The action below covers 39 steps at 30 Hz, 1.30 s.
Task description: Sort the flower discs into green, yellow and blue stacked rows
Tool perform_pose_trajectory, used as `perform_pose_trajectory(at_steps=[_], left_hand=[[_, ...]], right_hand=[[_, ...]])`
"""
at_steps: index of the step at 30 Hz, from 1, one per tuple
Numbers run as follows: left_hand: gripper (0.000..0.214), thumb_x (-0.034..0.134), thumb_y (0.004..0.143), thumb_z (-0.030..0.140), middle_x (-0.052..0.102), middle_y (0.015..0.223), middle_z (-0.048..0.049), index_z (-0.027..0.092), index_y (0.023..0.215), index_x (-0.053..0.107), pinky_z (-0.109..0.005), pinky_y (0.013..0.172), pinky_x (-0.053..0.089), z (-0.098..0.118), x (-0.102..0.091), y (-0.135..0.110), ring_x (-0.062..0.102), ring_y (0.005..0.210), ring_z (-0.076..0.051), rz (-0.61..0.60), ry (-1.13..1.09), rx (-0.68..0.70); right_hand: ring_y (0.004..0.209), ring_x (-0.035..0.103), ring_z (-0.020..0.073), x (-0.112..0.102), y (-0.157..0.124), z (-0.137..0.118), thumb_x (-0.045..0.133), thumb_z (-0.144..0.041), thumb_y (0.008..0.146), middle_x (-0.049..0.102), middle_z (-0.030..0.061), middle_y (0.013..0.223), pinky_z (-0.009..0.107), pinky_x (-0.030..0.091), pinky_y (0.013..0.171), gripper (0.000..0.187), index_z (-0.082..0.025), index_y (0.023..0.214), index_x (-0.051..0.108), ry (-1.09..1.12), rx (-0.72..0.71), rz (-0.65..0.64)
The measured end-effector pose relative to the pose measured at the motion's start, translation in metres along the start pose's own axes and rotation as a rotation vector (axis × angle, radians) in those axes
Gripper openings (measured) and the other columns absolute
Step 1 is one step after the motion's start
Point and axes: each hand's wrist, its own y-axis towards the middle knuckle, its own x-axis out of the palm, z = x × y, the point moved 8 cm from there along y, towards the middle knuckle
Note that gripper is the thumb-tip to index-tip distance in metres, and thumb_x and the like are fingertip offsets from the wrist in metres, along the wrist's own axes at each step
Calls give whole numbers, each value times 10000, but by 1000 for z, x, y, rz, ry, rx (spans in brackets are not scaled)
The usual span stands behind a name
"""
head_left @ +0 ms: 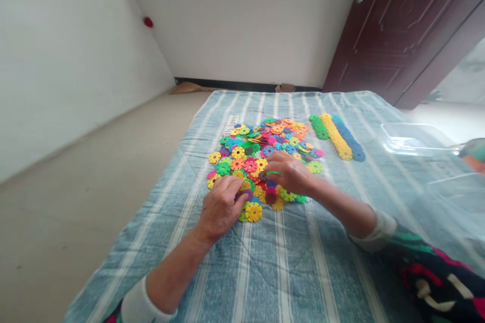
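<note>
A loose heap of multicoloured plastic snowflake discs lies on a striped blue cloth. My left hand rests at the heap's near edge, its fingertips on a purple disc. My right hand sits over the heap's right side. A sliver of a green disc shows between its thumb and fingers. Both hands hide the discs beneath them.
To the right of the heap lie joined rows of green, yellow and blue discs. A clear plastic box stands further right on the cloth. Beyond are a white wall and a dark wooden door.
</note>
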Motion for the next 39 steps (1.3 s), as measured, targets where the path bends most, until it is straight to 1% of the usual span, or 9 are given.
perform_pose_trajectory(at_steps=[2,5,9,12,18,23,27,35,39], left_hand=[[166,606,863,261,661,990,-76,188,1007,643,-383,849,520,0,2,0,589,949,-244,-14,8,1],[145,623,845,234,652,976,-62,198,984,647,-365,837,518,0,3,-1,589,937,-231,-29,21,-9],[117,628,838,211,647,968,-63,196,952,653,-354,819,515,1,4,-1,584,932,-230,-49,34,-22],[107,614,847,211,648,963,-70,192,946,649,-366,825,511,4,4,0,578,931,-235,-65,33,-19],[64,579,865,213,649,939,-62,200,901,631,-365,821,497,7,3,0,570,909,-226,-67,44,2],[32,588,861,199,651,927,-65,197,876,616,-368,819,497,10,3,1,571,917,-236,-56,46,26],[112,592,845,159,653,924,-62,191,951,612,-359,805,505,10,2,0,584,916,-237,-26,26,33],[259,577,848,141,682,1001,-85,176,1104,583,-378,838,528,11,1,-3,611,943,-250,67,4,91],[320,576,853,144,686,1026,-102,146,1173,563,-381,836,539,12,1,-4,620,945,-258,98,18,132]], right_hand=[[1013,544,221,13,7,-17,622,-163,854,630,61,973,368,444,898,113,-218,850,720,5,-21,-31],[1085,507,233,29,15,-28,660,-146,836,615,70,1026,377,434,928,100,-213,891,710,-30,-38,-73],[1136,487,255,43,17,-32,717,-206,825,611,97,1080,405,422,958,44,-190,862,698,-71,-78,-101],[1122,496,256,47,15,-29,747,-250,812,614,100,1072,416,418,966,89,-185,841,694,-78,-68,-90],[1176,487,260,47,13,-24,767,-231,789,623,88,1067,416,415,976,90,-190,777,688,-52,-41,-44],[1115,540,242,48,13,-17,811,-192,725,648,68,1037,408,424,963,154,-192,690,661,60,16,3],[1080,576,233,43,14,-12,844,-151,660,668,47,1019,413,419,974,188,-192,645,661,142,88,31],[984,612,206,29,16,-10,792,-65,668,680,32,912,380,447,936,206,-186,573,654,267,211,29],[987,613,189,27,17,-4,779,-50,680,676,27,938,349,457,922,200,-188,593,664,332,224,65]])
